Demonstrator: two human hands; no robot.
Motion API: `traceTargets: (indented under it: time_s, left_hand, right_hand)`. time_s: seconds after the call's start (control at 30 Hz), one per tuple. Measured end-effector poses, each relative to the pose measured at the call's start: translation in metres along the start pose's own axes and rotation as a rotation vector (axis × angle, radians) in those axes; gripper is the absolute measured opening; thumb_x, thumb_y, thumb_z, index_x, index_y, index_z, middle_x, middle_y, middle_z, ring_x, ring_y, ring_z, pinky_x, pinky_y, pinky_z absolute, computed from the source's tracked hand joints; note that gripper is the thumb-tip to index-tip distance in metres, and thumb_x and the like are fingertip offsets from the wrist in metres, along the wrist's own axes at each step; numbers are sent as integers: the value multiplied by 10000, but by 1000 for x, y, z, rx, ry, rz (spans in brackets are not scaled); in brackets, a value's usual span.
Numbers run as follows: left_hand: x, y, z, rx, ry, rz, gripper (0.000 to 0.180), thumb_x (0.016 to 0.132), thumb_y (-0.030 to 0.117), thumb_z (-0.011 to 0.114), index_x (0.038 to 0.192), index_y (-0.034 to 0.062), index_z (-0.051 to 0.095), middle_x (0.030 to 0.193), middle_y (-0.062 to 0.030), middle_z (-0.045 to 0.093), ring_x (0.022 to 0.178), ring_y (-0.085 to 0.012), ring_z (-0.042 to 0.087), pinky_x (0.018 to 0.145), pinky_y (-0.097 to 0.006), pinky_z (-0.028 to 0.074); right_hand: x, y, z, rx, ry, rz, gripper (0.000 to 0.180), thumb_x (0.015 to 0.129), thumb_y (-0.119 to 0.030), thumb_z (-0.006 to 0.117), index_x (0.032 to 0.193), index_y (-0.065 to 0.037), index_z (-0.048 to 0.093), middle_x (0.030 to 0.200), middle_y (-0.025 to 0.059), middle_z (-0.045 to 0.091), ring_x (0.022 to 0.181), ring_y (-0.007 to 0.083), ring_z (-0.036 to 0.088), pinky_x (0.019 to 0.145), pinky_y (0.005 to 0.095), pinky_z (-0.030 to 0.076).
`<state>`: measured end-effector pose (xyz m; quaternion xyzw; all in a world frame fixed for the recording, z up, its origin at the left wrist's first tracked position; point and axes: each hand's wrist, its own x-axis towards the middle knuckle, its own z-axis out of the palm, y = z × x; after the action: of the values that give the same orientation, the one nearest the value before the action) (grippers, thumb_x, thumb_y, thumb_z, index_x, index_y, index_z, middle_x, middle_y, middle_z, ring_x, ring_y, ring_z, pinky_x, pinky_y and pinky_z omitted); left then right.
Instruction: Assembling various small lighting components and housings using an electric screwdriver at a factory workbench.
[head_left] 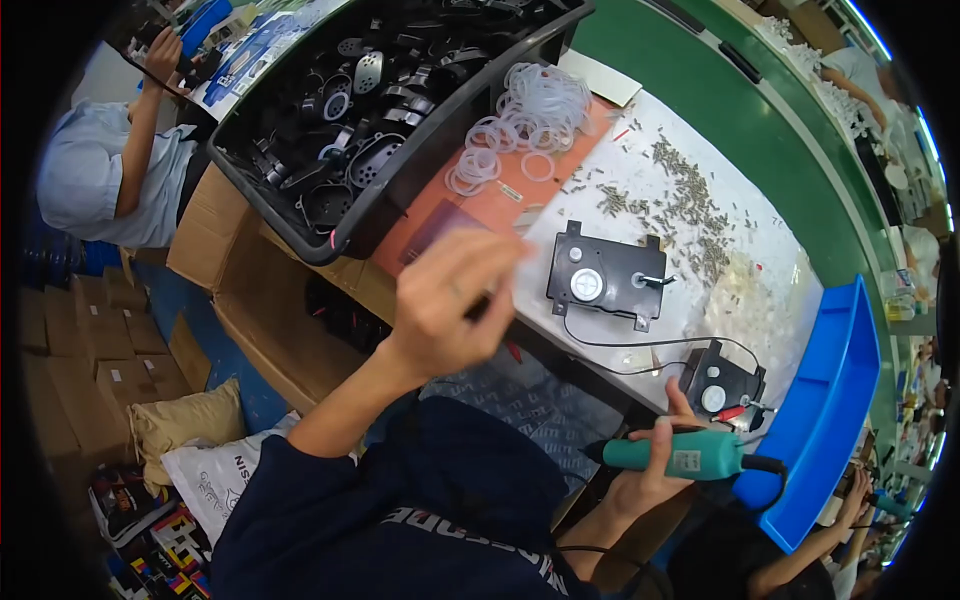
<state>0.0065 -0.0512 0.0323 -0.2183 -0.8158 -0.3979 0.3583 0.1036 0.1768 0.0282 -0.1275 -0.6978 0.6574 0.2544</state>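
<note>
My right hand grips a teal electric screwdriver with a black nose that points left, at the near right of the table. My left hand hovers over the table's near edge, fingers curled and smeared by motion; whether it holds anything is hidden. Just right of it lies a black box-shaped device with corner tabs, a white round knob and a metal rod at its side. A second, similar black device sits by the right hand, a red clip at its edge. A thin black cable joins the two.
A black crate full of black perforated parts stands at the far left. Beside it are translucent rings on an orange sheet. Small metal screws lie scattered over the white tabletop. A blue tray borders the right side.
</note>
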Motion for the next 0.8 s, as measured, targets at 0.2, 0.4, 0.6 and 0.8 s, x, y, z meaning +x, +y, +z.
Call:
traceTargets:
  time_s: [0.2,0.4,0.6,0.8]
  left_hand:
    - [34,-26,31,151,-123,-332,202,760,-16,640,958,-26,602,925,-161,574,872,-370,595,727,-419,490]
    - [37,-50,44,230,-195,-178,95,793,-9,611,874,-26,563,870,-160,541,827,-365,567,722,-423,473]
    - [32,-20,27,-379,-102,-535,78,839,2,643,892,-45,610,756,-71,647,616,-74,603,549,-217,468]
    - [18,-10,29,-611,-226,-768,79,863,26,625,906,-40,615,752,-46,629,638,-67,584,540,-206,443]
  right_hand:
    - [-7,0,12,-11,-68,57,184,805,-56,626,926,3,500,1069,282,602,667,197,608,574,226,491]
    - [-7,-21,19,150,-300,120,223,779,-48,626,943,3,484,974,246,600,692,238,640,566,255,476]
    - [13,-20,37,206,-409,81,236,757,1,668,945,33,530,1131,272,573,700,197,653,625,251,515]
    - [23,-11,62,-44,-509,-20,328,686,102,713,961,39,545,1305,256,499,681,94,607,626,213,485]
